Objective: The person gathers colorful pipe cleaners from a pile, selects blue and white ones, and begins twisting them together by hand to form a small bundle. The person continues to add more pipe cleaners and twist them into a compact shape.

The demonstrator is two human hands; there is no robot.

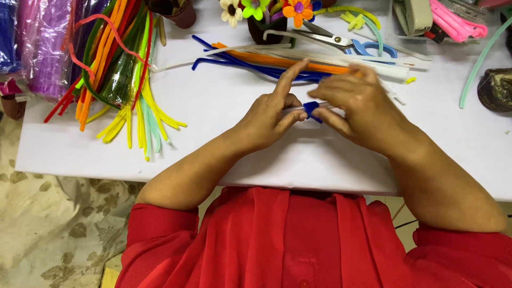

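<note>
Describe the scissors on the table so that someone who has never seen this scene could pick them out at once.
Start at the white table and go to its far edge, past both hands, to the dark pot of pipe-cleaner flowers. Just right of that pot lie the metal scissors with blue plastic handles, blades pointing left. They are the only shiny metal tool there; the things around them are fuzzy pipe cleaners.
</note>
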